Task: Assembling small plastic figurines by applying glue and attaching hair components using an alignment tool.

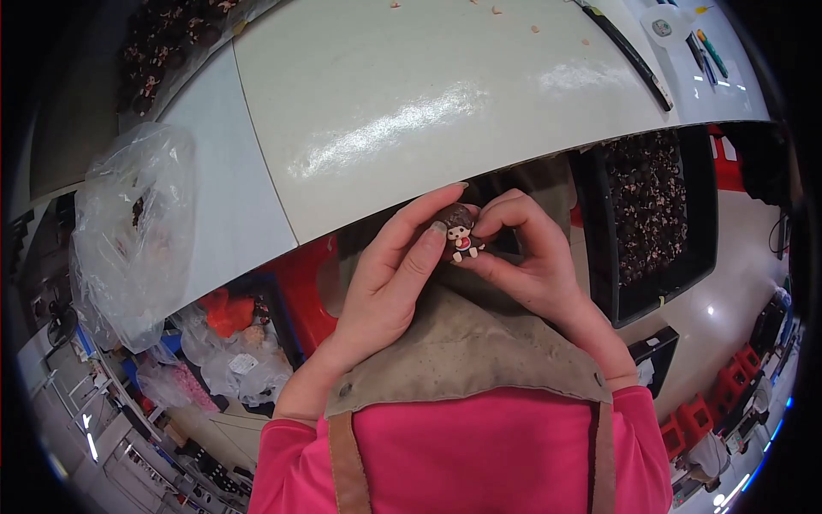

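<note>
A small dark-brown figurine point(460, 233) with a pale face, pale feet and a red bib sits between my two hands, just off the table's front edge. My left hand point(387, 278) is closed round its left side, the thumb pressed against the front. On the other side, my right hand point(538, 264) pinches it, with the index finger near the head and the thumb near the feet. The fingers cover part of its sides, and its back is hidden.
A pale table point(377, 94) bears a long black utility knife point(629, 56), pens point(712, 53) and small pinkish scraps. A black crate point(698, 223) of brown-and-pink pieces stands at right. A clear plastic bag point(137, 231) hangs at left, above another bin of bags point(257, 368).
</note>
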The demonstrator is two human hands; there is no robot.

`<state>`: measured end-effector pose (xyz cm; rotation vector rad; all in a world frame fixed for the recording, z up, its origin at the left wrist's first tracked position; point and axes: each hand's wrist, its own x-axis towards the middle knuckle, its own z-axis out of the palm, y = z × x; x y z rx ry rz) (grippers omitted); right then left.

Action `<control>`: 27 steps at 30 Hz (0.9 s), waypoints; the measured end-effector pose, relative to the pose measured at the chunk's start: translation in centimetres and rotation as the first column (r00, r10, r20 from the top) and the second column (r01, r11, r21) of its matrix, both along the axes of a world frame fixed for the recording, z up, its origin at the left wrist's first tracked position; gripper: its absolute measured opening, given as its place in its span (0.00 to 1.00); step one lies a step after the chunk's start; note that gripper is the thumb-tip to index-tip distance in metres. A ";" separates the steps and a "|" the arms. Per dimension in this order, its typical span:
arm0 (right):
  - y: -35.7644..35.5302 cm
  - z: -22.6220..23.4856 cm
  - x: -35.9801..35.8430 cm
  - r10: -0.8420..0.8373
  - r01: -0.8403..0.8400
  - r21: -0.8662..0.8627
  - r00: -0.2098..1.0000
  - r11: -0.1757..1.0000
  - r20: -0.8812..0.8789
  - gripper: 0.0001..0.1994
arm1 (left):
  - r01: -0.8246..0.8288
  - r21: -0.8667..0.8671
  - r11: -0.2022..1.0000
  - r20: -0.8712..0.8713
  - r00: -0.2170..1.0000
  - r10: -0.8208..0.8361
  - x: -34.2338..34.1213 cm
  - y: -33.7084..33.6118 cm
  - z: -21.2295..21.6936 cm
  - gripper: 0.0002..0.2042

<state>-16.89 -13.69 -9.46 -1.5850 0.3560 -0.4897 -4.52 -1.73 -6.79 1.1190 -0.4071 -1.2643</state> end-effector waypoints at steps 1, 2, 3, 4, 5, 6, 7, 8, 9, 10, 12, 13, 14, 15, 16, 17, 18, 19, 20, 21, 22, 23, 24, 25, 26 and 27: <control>0.0 -0.1 0.0 -0.005 0.005 -0.007 1.000 1.000 -0.002 0.16 | 0.000 -0.001 1.000 0.000 1.000 0.000 0.0 0.0 0.0 0.18; 0.1 -0.1 -0.1 -0.011 0.011 -0.014 1.000 1.000 -0.004 0.16 | -0.006 0.013 1.000 -0.008 1.000 0.006 0.0 0.1 0.0 0.18; 0.0 0.1 -0.1 -0.011 0.011 -0.015 1.000 1.000 -0.004 0.16 | -0.011 0.026 1.000 -0.017 1.000 0.012 -0.1 0.1 0.0 0.18; -0.1 0.4 -0.1 0.003 -0.004 -0.059 1.000 0.998 -0.020 0.16 | -0.013 0.026 1.000 -0.016 1.000 0.014 0.0 0.2 -0.1 0.18; -0.1 0.5 0.0 0.016 -0.020 -0.102 0.999 0.995 -0.037 0.16 | -0.012 0.033 0.999 -0.041 0.999 0.014 0.0 0.3 -0.3 0.18; 0.0 0.5 0.0 0.019 -0.023 -0.102 0.999 0.995 -0.036 0.16 | -0.011 0.040 0.999 -0.066 0.998 0.014 0.0 0.4 -0.4 0.17; 0.1 0.4 0.0 0.014 -0.017 -0.083 0.999 0.996 -0.035 0.16 | -0.008 0.039 0.999 -0.069 0.998 0.011 -0.1 0.4 -0.4 0.17; 0.1 0.4 -0.1 0.009 -0.012 -0.063 0.999 0.998 -0.034 0.16 | -0.010 0.054 0.998 -0.116 0.993 0.016 -0.1 0.3 -0.2 0.17; 0.1 0.5 -0.1 0.007 -0.009 -0.064 0.999 0.998 -0.037 0.16 | -0.012 0.070 0.998 -0.162 0.986 0.023 -0.1 0.3 -0.1 0.17; 0.0 0.5 0.0 0.009 -0.012 -0.088 0.999 0.996 -0.033 0.16 | -0.011 0.070 0.997 -0.164 0.986 0.022 -0.1 0.3 -0.1 0.17; 0.1 0.5 -0.1 0.011 -0.014 -0.110 0.999 0.994 -0.031 0.16 | -0.016 0.041 0.999 -0.194 0.981 0.024 -0.1 0.2 -0.1 0.17; 0.1 0.4 -0.1 0.007 -0.010 -0.093 0.999 0.996 -0.036 0.16 | -0.018 0.041 0.999 -0.194 0.981 0.025 -0.1 0.2 -0.1 0.17; 0.1 0.4 -0.1 0.002 -0.005 -0.077 0.999 0.997 -0.041 0.16 | -0.015 0.040 0.999 -0.205 0.979 0.023 -0.1 0.3 -0.2 0.17; 0.1 0.4 -0.1 0.003 -0.006 -0.077 0.999 0.997 -0.042 0.16 | -0.013 0.040 0.999 -0.216 0.976 0.021 -0.1 0.3 -0.2 0.17; 0.0 0.4 -0.1 0.003 -0.006 -0.085 0.999 0.996 -0.040 0.16 | -0.014 0.040 0.999 -0.217 0.976 0.022 -0.1 0.3 -0.3 0.17; 0.0 0.3 -0.1 0.002 -0.006 -0.094 0.999 0.996 -0.037 0.16 | -0.014 0.032 0.999 -0.225 0.974 0.021 -0.1 0.3 -0.3 0.17; 0.1 0.3 -0.1 0.003 -0.006 -0.094 0.999 0.996 -0.038 0.16 | -0.014 0.023 1.000 -0.233 0.972 0.019 -0.1 0.4 -0.4 0.17; 0.1 0.3 -0.1 -0.008 0.005 -0.075 0.999 0.997 -0.040 0.16 | -0.013 0.023 1.000 -0.234 0.972 0.018 -0.1 0.3 -0.4 0.17; 0.2 0.2 -0.1 -0.018 0.016 -0.057 0.999 0.998 -0.041 0.16 | -0.014 0.031 0.999 -0.239 0.971 0.021 -0.1 0.3 -0.3 0.18; 0.2 0.2 -0.2 -0.020 0.017 -0.057 0.999 0.998 -0.042 0.16 | -0.015 0.038 0.999 -0.243 0.970 0.023 0.0 0.3 -0.3 0.19; 0.1 0.2 -0.2 -0.012 0.008 -0.083 0.999 0.996 -0.044 0.15 | -0.015 0.039 0.999 -0.243 0.970 0.024 -0.1 0.3 -0.2 0.19; 0.0 0.1 -0.2 -0.005 0.000 -0.109 0.999 0.994 -0.046 0.15 | -0.024 0.050 0.998 -0.256 0.966 0.036 -0.1 0.2 -0.2 0.19; 0.0 0.1 -0.2 -0.005 0.000 -0.109 0.999 0.994 -0.046 0.15 | -0.032 0.062 0.998 -0.269 0.962 0.048 -0.2 0.2 -0.1 0.19; 0.1 0.1 -0.3 -0.009 0.004 -0.107 0.999 0.994 -0.047 0.15 | -0.032 0.062 0.998 -0.269 0.962 0.047 -0.1 0.2 -0.1 0.19; 0.1 0.2 -0.3 -0.014 0.009 -0.105 0.999 0.994 -0.048 0.14 | -0.020 0.050 0.999 -0.300 0.953 0.034 0.0 0.2 0.0 0.18; 0.0 0.2 -0.3 -0.014 0.009 -0.104 0.999 0.995 -0.048 0.14 | -0.009 0.037 0.999 -0.331 0.944 0.020 0.1 0.2 0.0 0.17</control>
